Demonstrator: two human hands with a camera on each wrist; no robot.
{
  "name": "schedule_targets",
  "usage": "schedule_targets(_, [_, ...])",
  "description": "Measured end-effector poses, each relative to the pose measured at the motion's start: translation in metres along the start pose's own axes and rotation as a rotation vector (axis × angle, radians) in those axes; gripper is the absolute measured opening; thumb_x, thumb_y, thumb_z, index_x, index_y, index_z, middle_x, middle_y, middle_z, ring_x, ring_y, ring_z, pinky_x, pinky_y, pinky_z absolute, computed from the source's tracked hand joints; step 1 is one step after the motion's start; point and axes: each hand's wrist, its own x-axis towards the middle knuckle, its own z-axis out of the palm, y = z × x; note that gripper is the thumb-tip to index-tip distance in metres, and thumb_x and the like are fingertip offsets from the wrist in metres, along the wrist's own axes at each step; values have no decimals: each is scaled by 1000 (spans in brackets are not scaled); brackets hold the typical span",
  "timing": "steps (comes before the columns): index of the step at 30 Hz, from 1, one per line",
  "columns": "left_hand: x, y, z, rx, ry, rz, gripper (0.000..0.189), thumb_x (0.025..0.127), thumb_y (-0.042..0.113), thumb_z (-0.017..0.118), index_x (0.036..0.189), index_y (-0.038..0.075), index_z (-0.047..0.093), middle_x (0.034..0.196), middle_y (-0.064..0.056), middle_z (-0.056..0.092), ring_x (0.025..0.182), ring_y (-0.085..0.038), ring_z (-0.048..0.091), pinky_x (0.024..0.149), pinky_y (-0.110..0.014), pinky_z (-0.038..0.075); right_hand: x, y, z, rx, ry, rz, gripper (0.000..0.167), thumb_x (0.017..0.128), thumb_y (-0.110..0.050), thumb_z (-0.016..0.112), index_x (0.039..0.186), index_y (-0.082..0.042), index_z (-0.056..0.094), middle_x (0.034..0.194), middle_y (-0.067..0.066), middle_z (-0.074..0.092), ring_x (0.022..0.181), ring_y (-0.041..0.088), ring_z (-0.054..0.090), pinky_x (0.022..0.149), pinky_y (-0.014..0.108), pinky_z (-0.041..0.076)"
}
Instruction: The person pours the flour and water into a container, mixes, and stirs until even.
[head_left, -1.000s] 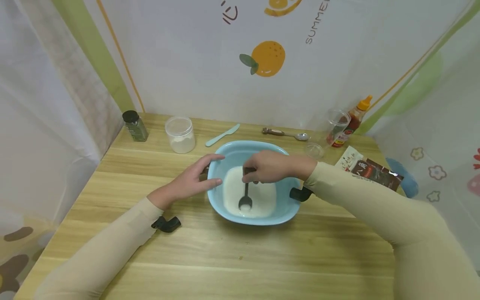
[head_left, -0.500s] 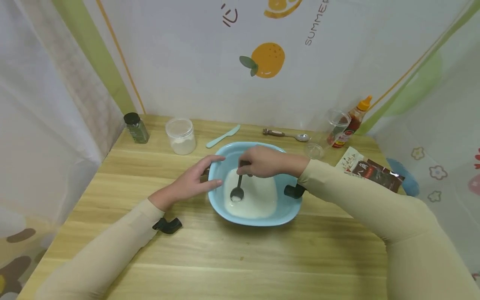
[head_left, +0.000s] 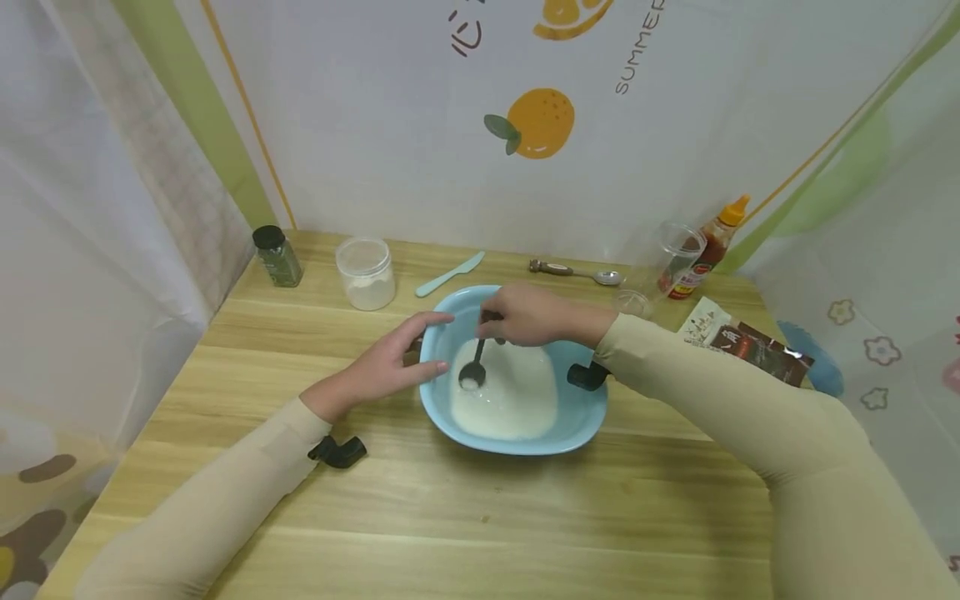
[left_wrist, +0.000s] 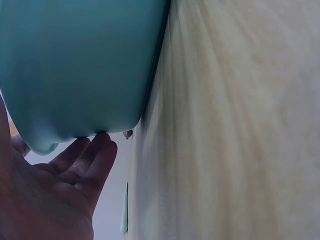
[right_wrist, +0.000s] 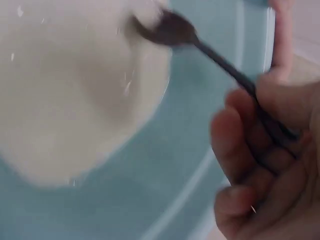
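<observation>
A light blue basin [head_left: 517, 446] stands on the wooden table, a pool of white liquid [head_left: 517, 400] in its bottom. My left hand [head_left: 382, 362] holds its left rim, with thumb and forefinger over the edge. Against the outer wall of the basin [left_wrist: 85, 70], other fingertips [left_wrist: 102, 140] rest in the left wrist view. My right hand [head_left: 528, 315] reaches over the basin and grips a dark spoon [head_left: 474, 372] by its handle. The bowl of the spoon [right_wrist: 172, 30], blurred in the right wrist view, is at the liquid and carries some white.
Along the table's back stand a dark-capped green jar [head_left: 279, 258], a clear tub of white powder [head_left: 366, 275], a pale green knife [head_left: 450, 275] and a metal spoon [head_left: 577, 272]. At right are a clear cup [head_left: 667, 258], a sauce bottle [head_left: 708, 246] and packets [head_left: 757, 346].
My right hand has moved the spoon leftward and toward the back of the basin through the liquid. My left hand keeps its place on the rim.
</observation>
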Motion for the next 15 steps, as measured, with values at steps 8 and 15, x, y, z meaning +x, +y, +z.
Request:
schedule_targets(8, [1, 2, 0, 4, -2, 16, 68, 104, 14, 73, 165, 3, 43, 163, -25, 47, 137, -47, 63, 99, -43, 66, -20, 8, -7, -185, 132, 123, 20, 112, -26, 68, 107, -10, 80, 88, 0, 73, 72, 17, 64, 67, 37, 54])
schedule_targets(15, [1, 1, 1, -24, -3, 12, 69, 105, 12, 73, 165, 2, 41, 160, -27, 49, 135, -48, 65, 93, -40, 68, -14, 5, -3, -38, 7, 7, 22, 113, -27, 67, 110, -10, 81, 95, 6, 78, 78, 14, 66, 72, 34, 58])
